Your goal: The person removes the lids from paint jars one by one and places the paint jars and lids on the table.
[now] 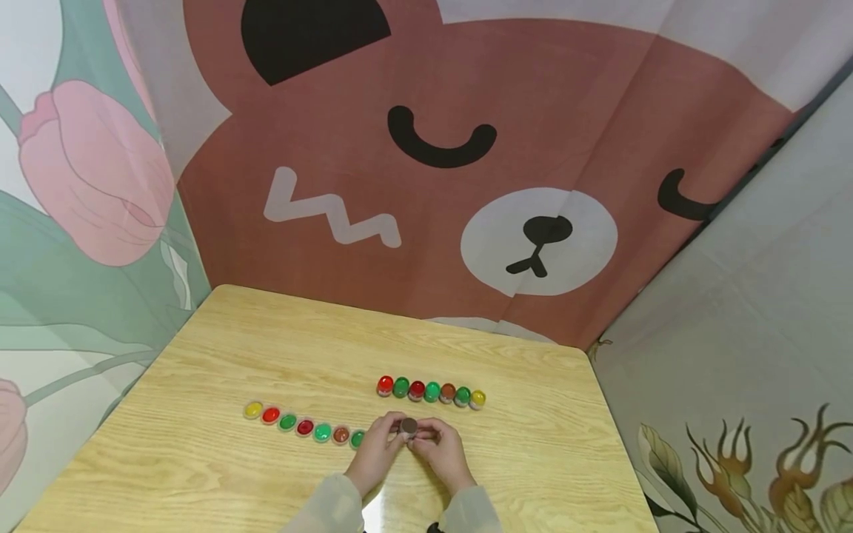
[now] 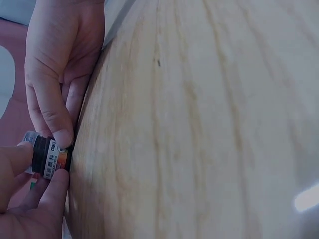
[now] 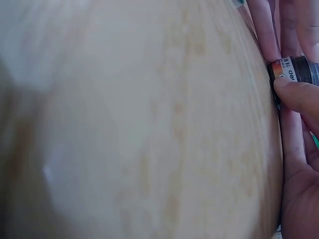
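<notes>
Both hands meet around a small paint jar [image 1: 409,426], whose round top looks dark brown from above. In the left wrist view the paint jar [image 2: 52,155] shows a dark body, a printed label and a clear rim at one end. My left hand [image 1: 375,448] pinches it from the left, thumb near the clear end and fingers on the label. My right hand [image 1: 443,453] grips it from the other side; in the right wrist view its thumb [image 3: 294,94] presses on the label. The jar is close to the tabletop; whether it touches is unclear.
Several small paint jars [image 1: 432,392] in red, greens, brown and yellow stand in a row beyond the hands. Flat round discs [image 1: 305,427] in similar colours line up to the left, the last beside my left hand. The wooden table [image 1: 533,459] meets a bear-print curtain [image 1: 333,274] behind.
</notes>
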Demonstrator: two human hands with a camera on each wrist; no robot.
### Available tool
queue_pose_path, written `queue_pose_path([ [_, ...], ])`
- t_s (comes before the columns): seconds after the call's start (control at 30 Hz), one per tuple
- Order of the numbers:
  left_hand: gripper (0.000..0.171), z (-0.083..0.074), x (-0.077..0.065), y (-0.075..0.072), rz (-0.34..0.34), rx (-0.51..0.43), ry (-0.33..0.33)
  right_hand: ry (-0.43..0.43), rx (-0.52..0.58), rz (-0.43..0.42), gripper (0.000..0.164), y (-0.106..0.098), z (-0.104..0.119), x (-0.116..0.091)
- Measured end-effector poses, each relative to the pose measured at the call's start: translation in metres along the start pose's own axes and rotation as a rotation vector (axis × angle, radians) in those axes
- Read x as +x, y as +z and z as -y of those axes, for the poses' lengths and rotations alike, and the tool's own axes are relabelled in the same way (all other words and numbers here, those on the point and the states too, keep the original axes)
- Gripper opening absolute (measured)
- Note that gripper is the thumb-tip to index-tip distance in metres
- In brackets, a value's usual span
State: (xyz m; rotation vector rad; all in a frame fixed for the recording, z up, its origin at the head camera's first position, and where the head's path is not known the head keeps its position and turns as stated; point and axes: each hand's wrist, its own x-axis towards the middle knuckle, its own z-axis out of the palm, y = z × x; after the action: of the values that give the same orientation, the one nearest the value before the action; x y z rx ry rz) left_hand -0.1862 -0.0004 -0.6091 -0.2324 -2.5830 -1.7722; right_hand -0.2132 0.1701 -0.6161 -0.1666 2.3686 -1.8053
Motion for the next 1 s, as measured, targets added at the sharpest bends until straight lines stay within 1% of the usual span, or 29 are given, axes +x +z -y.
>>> queue_pose_path([
  [0.13, 0.026, 0.0003, 0.0003, 0.0014, -0.014, 0.007, 0.011, -0.021, 0.000, -0.001, 0.028, 0.0000, -0.0008, -0.0013],
  [0.3, 0.038, 0.0000, -0.0007, 0.0020, -0.018, 0.052, 0.024, -0.044, -0.020, -0.005, 0.028, 0.0001, -0.0019, -0.0025],
  [0.4, 0.040, -0.0006, -0.0006, 0.0018, -0.017, 0.065, 0.035, -0.036, -0.030, -0.006, 0.027, -0.0001, -0.0014, -0.0021],
  [0.53, 0.032, -0.0022, 0.0012, 0.0011, -0.015, 0.021, 0.013, -0.008, -0.036, -0.010, 0.027, -0.0003, -0.0014, -0.0010],
  [0.6, 0.029, -0.0024, 0.0019, 0.0011, -0.018, 0.003, 0.005, -0.009, -0.039, -0.008, 0.027, -0.0001, -0.0016, -0.0009],
  [0.77, 0.027, -0.0016, 0.0021, 0.0013, -0.026, -0.008, -0.003, -0.008, -0.034, -0.002, 0.027, 0.0003, -0.0017, -0.0005],
  [0.87, 0.033, -0.0013, 0.0019, 0.0005, -0.017, -0.015, -0.017, -0.010, -0.032, -0.002, 0.027, -0.0002, -0.0009, -0.0003],
  [1.0, 0.045, -0.0001, 0.0018, -0.0018, -0.005, -0.012, -0.018, -0.018, -0.019, -0.001, 0.028, -0.0007, -0.0019, 0.0001],
])
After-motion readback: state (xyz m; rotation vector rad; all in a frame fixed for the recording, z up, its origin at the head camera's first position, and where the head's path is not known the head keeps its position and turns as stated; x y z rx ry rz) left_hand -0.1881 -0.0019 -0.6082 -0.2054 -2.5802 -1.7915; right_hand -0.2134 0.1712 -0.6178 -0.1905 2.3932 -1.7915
